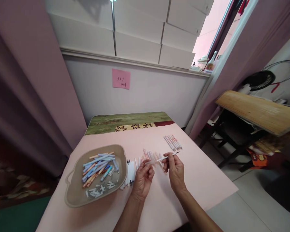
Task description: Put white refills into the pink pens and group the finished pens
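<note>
My left hand [142, 182] pinches a translucent pinkish pen barrel [151, 162] near its left end. Between the fingertips of my right hand [176, 172] is a slim white pen refill [162, 159], its dark tip pointing right. The refill's left end meets the barrel's right end; how far inside it sits I cannot tell. Behind both hands lies a loose pile of pinkish clear pen barrels [146, 154]. Left of my left hand, white refills [130, 172] with dark tips lie side by side. Farther right, several pens [172, 142] rest in a neat row.
A beige basin [71, 190] on the left of the pink-covered table [198, 180] holds blue and orange pen parts [99, 169] and small whitish pieces [96, 191]. A pink note [121, 79] is on the wall behind. At right stands a wooden-topped table [256, 109].
</note>
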### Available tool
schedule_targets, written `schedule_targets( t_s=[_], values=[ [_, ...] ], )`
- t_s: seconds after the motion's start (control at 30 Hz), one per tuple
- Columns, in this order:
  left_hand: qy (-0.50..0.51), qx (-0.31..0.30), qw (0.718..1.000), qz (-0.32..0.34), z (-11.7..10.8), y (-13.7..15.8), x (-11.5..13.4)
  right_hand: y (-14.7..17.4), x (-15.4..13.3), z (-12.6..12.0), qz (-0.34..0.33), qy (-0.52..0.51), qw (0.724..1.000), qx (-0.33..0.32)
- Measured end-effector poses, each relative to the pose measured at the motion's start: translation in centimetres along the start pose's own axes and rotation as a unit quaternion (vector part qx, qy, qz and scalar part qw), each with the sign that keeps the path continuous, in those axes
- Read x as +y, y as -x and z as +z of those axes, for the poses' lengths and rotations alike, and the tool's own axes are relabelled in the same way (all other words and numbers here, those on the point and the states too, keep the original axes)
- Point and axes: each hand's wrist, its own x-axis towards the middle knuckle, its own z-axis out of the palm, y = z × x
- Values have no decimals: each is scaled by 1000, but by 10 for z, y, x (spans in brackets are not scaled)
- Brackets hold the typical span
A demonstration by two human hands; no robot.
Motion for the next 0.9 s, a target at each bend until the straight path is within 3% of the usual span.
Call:
schedule_targets(
  t_s=[0.13,0.37,0.5,0.7,0.8,0.9],
  values=[
    [1,13,1000,-2,2,0,1,2,1,2,-15,26,1000,4],
    [-33,27,999,9,5,1,1,6,-1,-1,-103,150,983,-25],
    [-6,18,1000,-1,3,0,-1,8,0,3,-59,118,991,-36],
    [60,20,998,-11,-1,-4,3,-8,-2,-4,-21,124,977,-172],
    [95,39,995,-8,-2,-6,7,-25,5,-23,-14,106,991,-83],
    [100,67,993,-6,-2,-7,9,-37,18,-44,-13,205,979,7]
  ],
)
